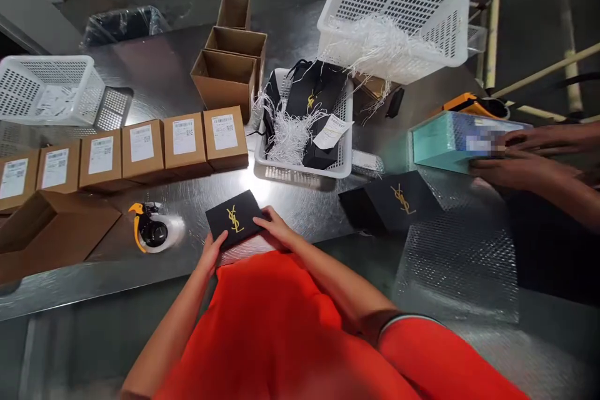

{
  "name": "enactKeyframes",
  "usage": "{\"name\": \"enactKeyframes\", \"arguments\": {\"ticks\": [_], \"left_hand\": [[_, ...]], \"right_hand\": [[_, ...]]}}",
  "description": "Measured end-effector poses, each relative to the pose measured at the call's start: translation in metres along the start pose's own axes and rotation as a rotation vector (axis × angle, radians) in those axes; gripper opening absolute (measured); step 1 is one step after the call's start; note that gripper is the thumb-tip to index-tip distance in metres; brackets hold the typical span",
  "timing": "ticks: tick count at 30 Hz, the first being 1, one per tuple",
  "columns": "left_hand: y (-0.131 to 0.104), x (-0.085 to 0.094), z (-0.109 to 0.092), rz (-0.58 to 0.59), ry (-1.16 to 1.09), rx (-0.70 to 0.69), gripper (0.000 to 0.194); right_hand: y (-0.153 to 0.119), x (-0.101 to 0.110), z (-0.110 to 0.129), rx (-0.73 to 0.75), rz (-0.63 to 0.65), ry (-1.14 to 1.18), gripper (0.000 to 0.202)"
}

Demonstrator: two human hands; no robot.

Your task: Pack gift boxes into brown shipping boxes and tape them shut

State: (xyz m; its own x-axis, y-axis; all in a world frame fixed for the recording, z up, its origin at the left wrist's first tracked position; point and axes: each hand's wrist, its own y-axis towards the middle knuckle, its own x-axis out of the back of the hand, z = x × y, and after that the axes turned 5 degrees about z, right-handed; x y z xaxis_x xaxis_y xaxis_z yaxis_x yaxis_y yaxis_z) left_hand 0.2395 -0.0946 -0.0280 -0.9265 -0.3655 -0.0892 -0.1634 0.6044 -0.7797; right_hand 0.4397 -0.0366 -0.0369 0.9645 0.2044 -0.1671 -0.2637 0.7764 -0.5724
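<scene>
Both hands hold a black box with a gold letter logo, close to my body over the metal table's front edge. My left hand grips its lower left corner, thumb on top. At the right side, my right hand has its thumb on the top face and its other fingers partly hidden. Beyond the box, a white basket contains white shredded paper, black items with a gold logo and a white printed slip. A tape dispenser with orange parts lies to the left.
Several labelled cartons line the left, beside an open carton. Open cartons stand behind. A large basket is at back right. Right, a co-worker's hands touch a wrapped teal box near bubble wrap.
</scene>
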Motion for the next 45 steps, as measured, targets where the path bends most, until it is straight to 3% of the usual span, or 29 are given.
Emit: {"name": "enactKeyframes", "arguments": {"ticks": [4, 8, 11, 14, 19, 21, 24, 27, 31, 33, 35, 41, 45], "left_hand": [[-0.019, -0.005, -0.010, 0.131, -0.297, 0.028, 0.041], [-0.023, 0.006, -0.026, 0.147, -0.540, 0.152, 0.028], [-0.015, 0.016, -0.034, 0.094, -0.639, 0.093, 0.032], [-0.005, 0.020, -0.036, 0.160, -0.631, 0.015, 0.032], [0.011, -0.002, -0.034, 0.472, -0.547, 0.062, 0.034], [0.016, -0.020, -0.034, 0.638, -0.531, 0.120, 0.034], [0.017, -0.047, -0.037, 0.939, -0.529, 0.234, 0.034], [0.010, -0.065, -0.041, 1.213, -0.532, 0.274, 0.041], [-0.001, -0.073, -0.041, 1.330, -0.577, 0.189, 0.046], [-0.003, -0.070, -0.037, 1.306, -0.585, 0.184, 0.046], [-0.005, -0.068, -0.033, 1.205, -0.550, 0.194, 0.043], [-0.031, -0.081, -0.037, 0.498, -0.294, 0.260, 0.039], [-0.051, -0.094, -0.048, 0.256, -0.229, 0.196, 0.047]], "right_hand": [[-0.026, -0.008, 0.048, 0.051, -0.120, -0.249, 0.052], [-0.080, -0.044, 0.098, 0.231, -0.204, -0.443, 0.082], [-0.107, -0.064, 0.109, 0.368, -0.197, -0.442, 0.101], [-0.107, -0.060, 0.098, 0.424, -0.207, -0.307, 0.107], [-0.097, -0.028, 0.075, 0.535, -0.402, -0.025, 0.109], [-0.103, -0.017, 0.075, 0.598, -0.538, -0.090, 0.106], [-0.118, 0.001, 0.085, 0.703, -0.730, -0.293, 0.075], [-0.130, 0.019, 0.094, 0.754, -0.708, -0.375, 0.046], [-0.134, 0.032, 0.092, 0.768, -0.681, -0.289, 0.036], [-0.133, 0.032, 0.088, 0.779, -0.697, -0.253, 0.030], [-0.131, 0.029, 0.084, 0.789, -0.695, -0.225, 0.024], [-0.129, 0.024, 0.081, 0.828, -0.654, -0.128, 0.013], [-0.127, 0.031, 0.078, 0.754, -0.660, -0.129, 0.019]]}}
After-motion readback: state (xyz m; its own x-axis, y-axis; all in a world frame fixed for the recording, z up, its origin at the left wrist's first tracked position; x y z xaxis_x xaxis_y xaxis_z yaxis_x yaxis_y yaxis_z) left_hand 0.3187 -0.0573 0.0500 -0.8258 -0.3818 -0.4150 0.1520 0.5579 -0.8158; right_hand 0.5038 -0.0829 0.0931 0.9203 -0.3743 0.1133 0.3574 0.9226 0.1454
